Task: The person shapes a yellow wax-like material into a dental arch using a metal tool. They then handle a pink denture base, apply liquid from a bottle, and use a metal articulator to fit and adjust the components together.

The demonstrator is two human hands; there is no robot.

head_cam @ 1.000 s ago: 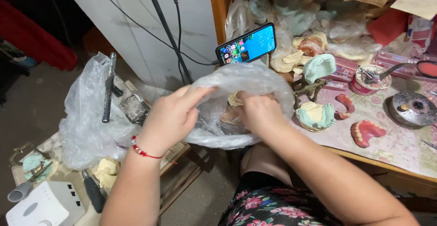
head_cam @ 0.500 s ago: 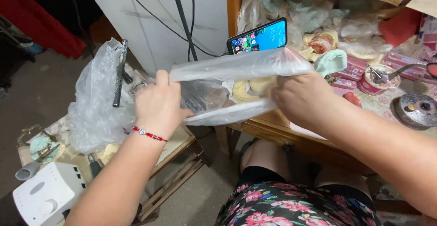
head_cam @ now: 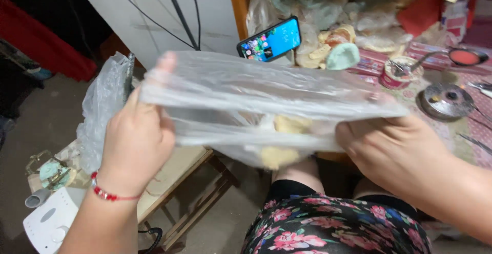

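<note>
Since the earlier frame, both hands have drawn the clear plastic bag (head_cam: 256,98) wider and brought it closer to the camera, so it now spans most of the view; the yellowish casts (head_cam: 287,131) inside have settled toward the lower middle.

Far left: a white device (head_cam: 48,223) sits low on a wooden stand (head_cam: 179,167), with a crumpled clear bag (head_cam: 100,110) above it.

Left hand (head_cam: 136,141): red bead bracelet (head_cam: 107,195) at the wrist, grip clenched on the left edge of the plastic bag, thumb on the upper surface.

Centre: the plastic bag is held in the air above the lap, stretched flat between the hands, in front of the desk edge. A floral garment (head_cam: 333,228) shows below it. Behind it, a phone (head_cam: 270,40) with a lit screen leans tilted against piled dental casts (head_cam: 328,44).

Right hand (head_cam: 394,151): grip clenched on the right edge of the bag, fingers under it.

Right: on the desk (head_cam: 476,131) stand a small cup with a spoon (head_cam: 400,69) and a round metal lid (head_cam: 447,99).
</note>
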